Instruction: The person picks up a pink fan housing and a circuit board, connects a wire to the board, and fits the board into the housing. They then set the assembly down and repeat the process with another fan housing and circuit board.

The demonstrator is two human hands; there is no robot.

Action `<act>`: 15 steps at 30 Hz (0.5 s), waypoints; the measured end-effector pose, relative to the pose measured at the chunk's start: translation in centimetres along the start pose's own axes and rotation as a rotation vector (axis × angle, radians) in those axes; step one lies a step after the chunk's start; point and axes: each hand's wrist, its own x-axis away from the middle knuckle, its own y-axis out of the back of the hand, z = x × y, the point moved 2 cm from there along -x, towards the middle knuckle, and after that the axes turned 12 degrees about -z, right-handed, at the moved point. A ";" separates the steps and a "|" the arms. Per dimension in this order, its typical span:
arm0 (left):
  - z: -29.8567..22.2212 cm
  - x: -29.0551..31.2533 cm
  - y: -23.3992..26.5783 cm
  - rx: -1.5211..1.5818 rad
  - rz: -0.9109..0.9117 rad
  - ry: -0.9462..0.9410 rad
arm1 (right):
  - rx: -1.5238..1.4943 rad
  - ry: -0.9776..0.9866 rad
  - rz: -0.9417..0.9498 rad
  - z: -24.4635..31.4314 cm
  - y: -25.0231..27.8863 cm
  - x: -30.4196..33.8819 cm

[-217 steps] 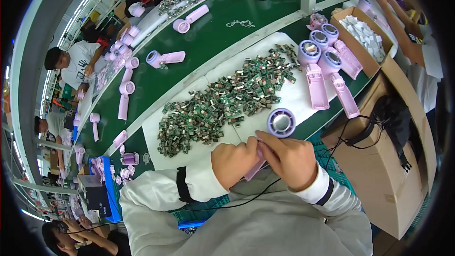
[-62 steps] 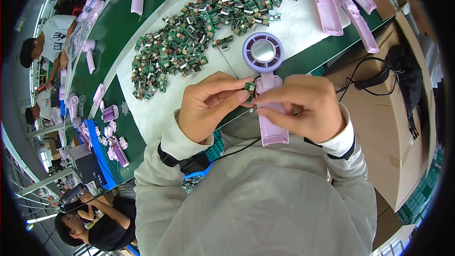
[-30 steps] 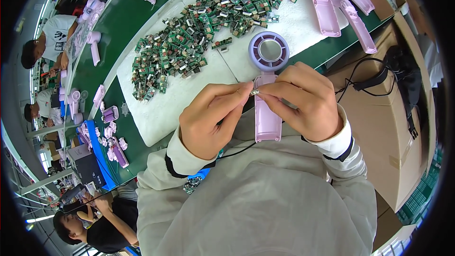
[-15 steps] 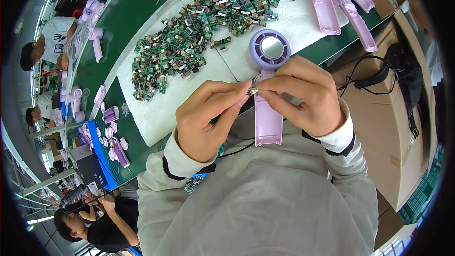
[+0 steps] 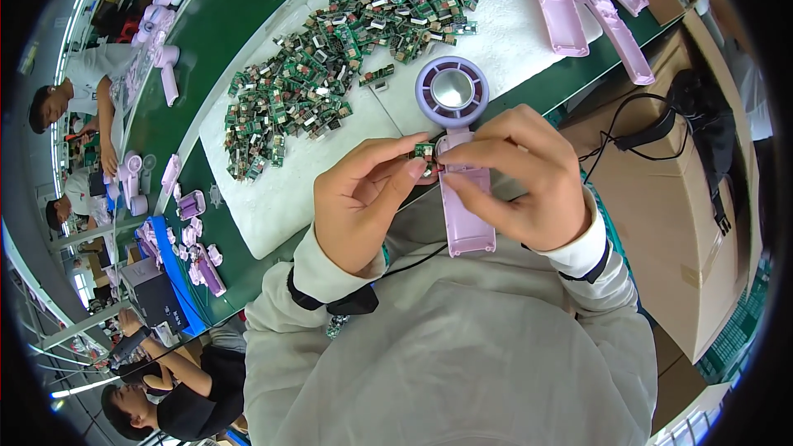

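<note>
**A:** What is the biggest thing you see?

**B:** A long green table (image 5: 239, 8). A white mat (image 5: 289, 190) lies on it. On the mat sits a big heap of tiny green boards (image 5: 347, 41). To the right stands a brown box (image 5: 686, 223) with a black cable (image 5: 636, 128) on top.

**A:** And what is next in size?

**B:** Some pink fan shells (image 5: 578, 0) lie at the far end of the mat. Other people (image 5: 66, 95) work along the left side of the table.

**A:** What does the person hold?

**B:** A pink hand fan (image 5: 458, 165). Its round head points away from the body and hangs over the near edge of the mat. Its open handle points back at the chest.

**A:** Which hand has it?

**B:** The right hand (image 5: 520, 182). Its fingers are curled around the handle from the right side.

**A:** And the other hand?

**B:** The left hand (image 5: 363, 198) pinches a small green board (image 5: 424, 149) between thumb and first finger. The board is right at the top of the handle, just under the round head, touching the fan.
</note>
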 end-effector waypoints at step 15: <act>-0.3 0.4 -0.4 -0.070 -0.090 -0.095 | 0.145 0.026 -0.100 0.4 -1.5 0.2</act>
